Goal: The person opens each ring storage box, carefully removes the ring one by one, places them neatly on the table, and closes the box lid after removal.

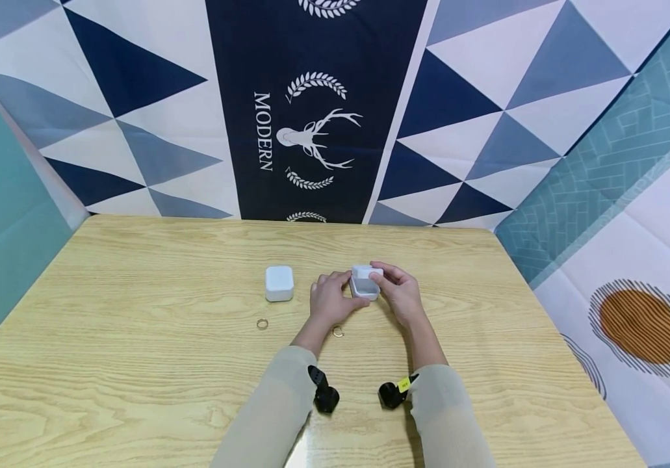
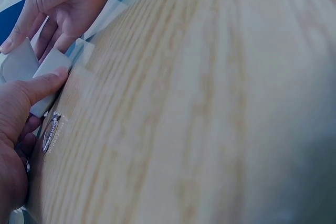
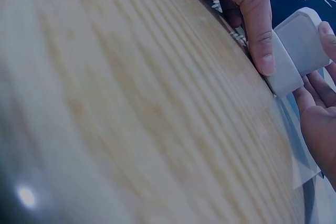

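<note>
A small white ring box (image 1: 365,295) stands on the table with its lid (image 1: 364,272) raised and tilted above the base. My left hand (image 1: 331,299) grips the base, its thumb on the near side, as the right wrist view also shows. The lid is pinched between the thumb and fingers of my right hand (image 1: 400,296). Whether the lid is hinged to the base I cannot tell. Just behind my left wrist lies a ring (image 1: 338,331) with sparkling stones, clearer in the left wrist view. Further left on the wood is a second ring (image 1: 262,324).
Another white box (image 1: 279,284), closed, stands left of my left hand. The light wooden table (image 1: 136,351) ends at a patterned cloth (image 1: 311,130) hanging behind it. Black devices are strapped at both wrists.
</note>
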`<state>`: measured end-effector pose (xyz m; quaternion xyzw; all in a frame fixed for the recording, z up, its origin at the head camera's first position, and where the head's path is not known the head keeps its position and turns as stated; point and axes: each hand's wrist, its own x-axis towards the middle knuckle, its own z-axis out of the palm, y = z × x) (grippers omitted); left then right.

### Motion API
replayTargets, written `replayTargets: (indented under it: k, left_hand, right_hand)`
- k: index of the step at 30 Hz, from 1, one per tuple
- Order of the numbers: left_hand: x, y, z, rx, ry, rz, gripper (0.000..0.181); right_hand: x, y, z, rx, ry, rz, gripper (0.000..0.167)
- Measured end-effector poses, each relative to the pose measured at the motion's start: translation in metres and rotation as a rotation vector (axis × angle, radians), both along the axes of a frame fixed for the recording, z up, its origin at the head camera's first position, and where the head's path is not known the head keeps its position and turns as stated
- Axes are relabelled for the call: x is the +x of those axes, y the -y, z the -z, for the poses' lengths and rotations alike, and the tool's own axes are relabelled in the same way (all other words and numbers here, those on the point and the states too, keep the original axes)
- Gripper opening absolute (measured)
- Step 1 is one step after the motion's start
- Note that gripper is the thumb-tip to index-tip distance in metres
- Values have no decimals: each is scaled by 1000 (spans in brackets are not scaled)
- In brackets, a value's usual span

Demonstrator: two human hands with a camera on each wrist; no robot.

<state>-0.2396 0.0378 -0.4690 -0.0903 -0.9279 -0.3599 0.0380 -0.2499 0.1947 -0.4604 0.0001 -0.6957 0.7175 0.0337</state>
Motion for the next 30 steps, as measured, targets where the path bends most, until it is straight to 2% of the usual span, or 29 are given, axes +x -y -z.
replayTargets:
  k: [30]
  left_hand:
    - [-1,1,2,-7,-3,10,76]
  right_hand:
    - [2,-3,-1,24,-14,-55,47]
